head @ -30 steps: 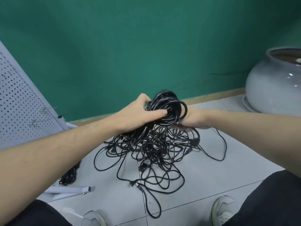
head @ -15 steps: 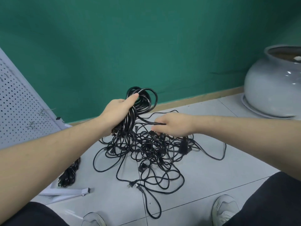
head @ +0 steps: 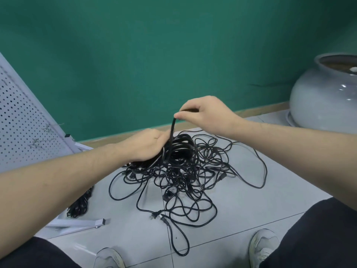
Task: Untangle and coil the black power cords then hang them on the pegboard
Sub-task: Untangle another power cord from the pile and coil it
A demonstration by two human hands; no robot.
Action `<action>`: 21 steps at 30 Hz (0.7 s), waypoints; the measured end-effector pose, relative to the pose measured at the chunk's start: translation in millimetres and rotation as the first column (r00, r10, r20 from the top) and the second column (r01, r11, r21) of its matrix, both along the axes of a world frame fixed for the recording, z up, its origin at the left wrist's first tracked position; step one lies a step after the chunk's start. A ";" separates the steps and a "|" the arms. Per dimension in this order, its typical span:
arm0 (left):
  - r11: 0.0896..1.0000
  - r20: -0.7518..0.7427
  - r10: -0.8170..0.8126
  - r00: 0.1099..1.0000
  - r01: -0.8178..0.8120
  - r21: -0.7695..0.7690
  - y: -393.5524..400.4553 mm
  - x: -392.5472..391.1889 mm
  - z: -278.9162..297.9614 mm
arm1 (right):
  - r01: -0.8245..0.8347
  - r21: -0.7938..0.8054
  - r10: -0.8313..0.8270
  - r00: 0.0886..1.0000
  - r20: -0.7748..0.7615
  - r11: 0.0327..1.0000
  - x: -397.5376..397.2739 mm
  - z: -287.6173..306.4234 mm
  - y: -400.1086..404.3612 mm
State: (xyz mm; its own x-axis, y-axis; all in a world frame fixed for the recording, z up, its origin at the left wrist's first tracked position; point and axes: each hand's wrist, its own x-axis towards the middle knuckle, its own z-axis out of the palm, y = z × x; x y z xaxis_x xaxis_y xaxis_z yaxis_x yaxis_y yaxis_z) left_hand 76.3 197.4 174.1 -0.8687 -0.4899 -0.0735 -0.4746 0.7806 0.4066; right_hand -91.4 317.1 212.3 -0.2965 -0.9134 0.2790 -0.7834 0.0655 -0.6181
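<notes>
A big tangle of black power cords (head: pixel 185 182) sprawls on the grey tiled floor in front of me. My left hand (head: pixel 146 146) grips a bundle of coiled black cord (head: pixel 181 147) low over the pile. My right hand (head: pixel 204 113) is raised above it and pinches one strand of cord (head: pixel 172 130), which runs straight down into the coil. The white pegboard (head: pixel 21 128) leans at the far left with a few wire hooks (head: pixel 38 142) on it. Another bundled black cord (head: pixel 80 205) lies at the pegboard's foot, partly hidden by my left forearm.
A large grey ceramic pot (head: pixel 324 97) stands at the right against the green wall (head: pixel 173 55). The pegboard's white metal foot (head: pixel 81 223) juts over the floor at lower left. My knees and both shoes (head: pixel 263 242) frame the bottom edge.
My left hand lowered the coil from chest height down onto the pile. My right hand left the tangle and rose, pulling one strand up taut.
</notes>
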 end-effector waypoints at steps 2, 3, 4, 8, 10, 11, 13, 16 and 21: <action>0.998 -0.003 -0.056 0.998 0.056 0.022 4.9 0.4 5.0 | -0.011 -0.014 0.012 0.997 0.071 1.000 -3.0 3.2 0.5; 0.994 -0.015 -0.105 0.994 0.105 0.041 6.0 1.2 7.4 | -0.020 -0.022 0.022 0.993 0.112 1.000 -3.2 5.3 1.0; 0.985 -0.040 -0.154 0.987 0.156 0.068 6.3 2.5 9.4 | -0.022 -0.029 0.026 0.988 0.152 0.999 -3.9 7.1 1.7; 0.944 -0.198 -0.281 0.939 0.308 0.121 12.4 4.1 21.8 | 0.051 0.019 -0.055 0.942 0.331 0.998 -11.5 6.7 3.7; 0.937 -0.290 -0.203 0.935 0.271 0.220 22.3 -0.4 26.1 | 0.070 0.090 -0.102 0.899 0.426 0.993 -16.4 4.1 5.2; 0.929 -0.344 -0.130 0.930 0.235 0.285 25.5 -3.6 26.8 | 0.078 0.114 -0.124 0.872 0.474 0.990 -19.5 -0.1 4.6; 0.885 -0.390 0.053 0.919 0.138 0.446 29.0 -8.8 27.7 | 0.091 0.158 -0.162 0.832 0.530 0.983 -25.9 -8.5 6.2; 0.840 -0.374 0.121 0.919 0.106 0.533 31.6 -9.0 28.7 | 0.003 0.331 -0.199 0.804 0.561 0.944 -31.3 -22.1 11.1; 0.818 -0.390 0.288 0.875 -0.013 0.574 38.7 -10.0 33.0 | -0.166 0.428 -0.184 0.725 0.664 0.888 -17.9 -28.0 14.9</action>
